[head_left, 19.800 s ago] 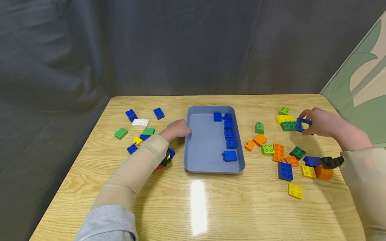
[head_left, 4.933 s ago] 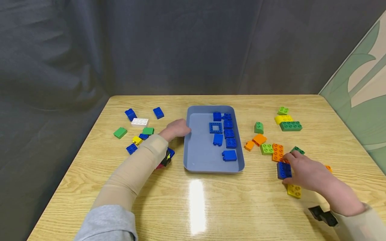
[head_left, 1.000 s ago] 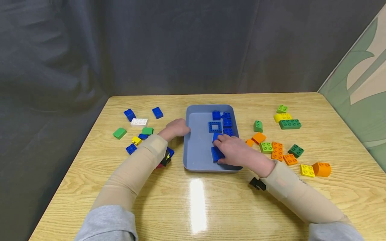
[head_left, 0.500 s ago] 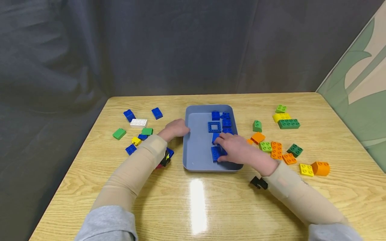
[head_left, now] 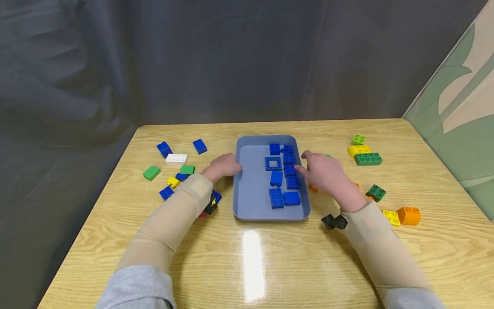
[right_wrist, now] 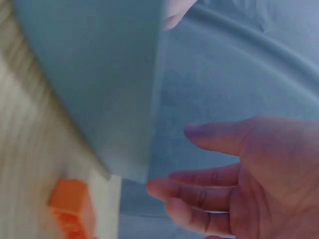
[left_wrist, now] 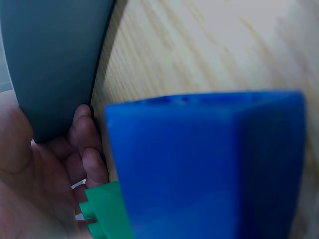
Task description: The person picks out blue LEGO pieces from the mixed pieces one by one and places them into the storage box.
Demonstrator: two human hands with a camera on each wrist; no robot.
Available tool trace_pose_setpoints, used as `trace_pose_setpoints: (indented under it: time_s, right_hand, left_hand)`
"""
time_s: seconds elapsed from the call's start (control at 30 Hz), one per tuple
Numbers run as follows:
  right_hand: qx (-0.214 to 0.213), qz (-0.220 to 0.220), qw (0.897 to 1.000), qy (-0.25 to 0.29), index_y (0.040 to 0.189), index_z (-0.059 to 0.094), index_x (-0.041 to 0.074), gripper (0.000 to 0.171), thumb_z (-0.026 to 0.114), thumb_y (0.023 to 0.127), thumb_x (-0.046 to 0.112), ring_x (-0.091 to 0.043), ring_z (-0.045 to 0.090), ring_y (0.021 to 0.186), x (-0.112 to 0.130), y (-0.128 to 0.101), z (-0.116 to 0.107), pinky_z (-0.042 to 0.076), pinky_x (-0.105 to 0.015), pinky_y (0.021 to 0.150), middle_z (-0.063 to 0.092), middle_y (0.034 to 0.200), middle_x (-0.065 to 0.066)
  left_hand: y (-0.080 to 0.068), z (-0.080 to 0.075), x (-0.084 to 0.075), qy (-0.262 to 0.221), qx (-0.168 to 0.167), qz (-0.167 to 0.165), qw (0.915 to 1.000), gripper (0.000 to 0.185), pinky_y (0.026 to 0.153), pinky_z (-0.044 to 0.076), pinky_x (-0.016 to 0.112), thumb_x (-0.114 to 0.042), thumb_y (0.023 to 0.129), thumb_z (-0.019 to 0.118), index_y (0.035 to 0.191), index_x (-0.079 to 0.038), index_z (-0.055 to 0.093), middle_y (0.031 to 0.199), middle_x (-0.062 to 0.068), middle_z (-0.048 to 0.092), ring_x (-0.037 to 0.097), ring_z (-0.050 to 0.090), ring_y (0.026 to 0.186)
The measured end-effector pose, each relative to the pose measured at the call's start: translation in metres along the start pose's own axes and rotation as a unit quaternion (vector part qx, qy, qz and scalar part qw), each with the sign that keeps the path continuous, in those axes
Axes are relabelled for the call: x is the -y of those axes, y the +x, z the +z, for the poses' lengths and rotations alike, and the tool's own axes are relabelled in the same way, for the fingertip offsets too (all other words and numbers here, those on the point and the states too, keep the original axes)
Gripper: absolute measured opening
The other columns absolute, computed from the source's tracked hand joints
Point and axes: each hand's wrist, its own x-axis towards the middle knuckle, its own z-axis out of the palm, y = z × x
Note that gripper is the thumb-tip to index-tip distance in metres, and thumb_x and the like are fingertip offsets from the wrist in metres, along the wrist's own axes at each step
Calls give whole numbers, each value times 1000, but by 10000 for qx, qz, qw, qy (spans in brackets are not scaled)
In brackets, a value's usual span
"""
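Blue bricks are being collected into the grey-blue tray (head_left: 247, 201) at table centre; eight or so are already laid along its 3 o'clock half, among them the open square frame (head_left: 273, 163) and the flat blue plate (head_left: 276, 198) at the 6 o'clock end. The right hand (head_left: 323, 174) is seen over the tray's 3 o'clock rim, fingers relaxed and spread, nothing held; the right wrist view confirms empty fingers (right_wrist: 209, 137) above the tray wall. The left hand (head_left: 225, 165) is pressed against the tray's 9 o'clock wall, fingers loosely curled against it; whether anything is pinched cannot be told. Loose blue bricks are left only at 9–10 o'clock: two (head_left: 164, 149) (head_left: 200, 146) beyond the white plate (head_left: 176, 158), one (head_left: 167, 193) nearer, one (head_left: 181, 176) wedged between the yellow brick (head_left: 173, 182) and green brick (head_left: 187, 169). Risks, as judged: that wedged blue could be missed or its neighbours dragged along when it is grabbed; another blue brick (head_left: 216, 196) is partly hidden under the left forearm and could be overlooked. If the left hand is lifted for a reach, the tray is no longer braced and could be skidded on the glossy table (head_left: 254, 266) by a drop-in. The orange brick (head_left: 313, 188) under the right hand could be clipped on withdrawal. Stacked placement near the rim could be tipped out.
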Motion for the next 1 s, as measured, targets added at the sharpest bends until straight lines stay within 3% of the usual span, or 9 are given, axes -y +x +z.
trace_pose_setpoints:
  time_s: [0.2,0.4,0.6,0.83,1.0]
  right_hand:
    - [540,350,9979,55,123,55,-7,47,53,99,34,-25,57,68,-14,10,9,48,-43,65,62,75,-8]
    - [840,351,9957,150,108,61,-3,38,53,99,33,-21,53,60,-18,15,14,41,-35,56,57,67,-5]
    - [702,206,9963,452,111,60,-8,33,54,98,22,-19,55,57,-16,20,20,43,-33,55,60,68,-7]
    - [491,90,9970,586,119,53,-17,37,53,97,14,-28,58,74,-15,24,29,48,-42,69,62,95,-23]
    - [544,63,9953,797,116,50,-17,32,51,98,9,-24,59,64,-14,26,33,47,-36,59,58,82,-19]
  left_hand:
    - [3,3,2,1,36,-23,10000,19,59,35,30,-18,91,50,73,-11,47,71,4,46,19,45,64]
    - [1,1,1,-39,47,-80,9999,21,58,35,29,-18,91,51,72,-11,47,70,4,46,19,45,62]
    - [0,-2,0,23,38,-76,10000,21,57,35,29,-17,91,50,71,-11,47,70,4,46,19,45,62]
    - [1,-2,0,30,88,-95,9999,21,58,35,29,-17,91,50,71,-11,47,70,4,46,19,45,63]
    - [1,-3,0,-45,100,-72,9999,21,58,35,29,-17,91,50,71,-11,47,69,3,46,19,44,62]
